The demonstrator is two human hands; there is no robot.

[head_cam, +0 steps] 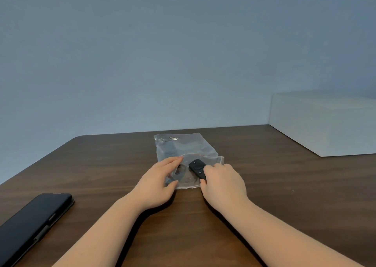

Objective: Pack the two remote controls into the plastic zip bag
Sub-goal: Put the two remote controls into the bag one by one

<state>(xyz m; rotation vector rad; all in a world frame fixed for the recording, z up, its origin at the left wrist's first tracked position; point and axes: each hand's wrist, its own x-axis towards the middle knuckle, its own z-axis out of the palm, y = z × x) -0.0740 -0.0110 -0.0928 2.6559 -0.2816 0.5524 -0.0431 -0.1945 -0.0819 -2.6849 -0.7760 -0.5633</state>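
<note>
A clear plastic zip bag with a red zip line lies flat on the brown table, its mouth toward me. My left hand pinches the bag's near left edge at the mouth. My right hand grips the rear end of a black remote control, whose front end with round buttons lies at the bag's mouth. A dark shape shows dimly through the plastic deeper in the bag; I cannot tell whether it is the second remote.
A black folio case lies at the near left of the table. A white box stands at the back right corner. A blue-grey wall rises behind the table's far edge.
</note>
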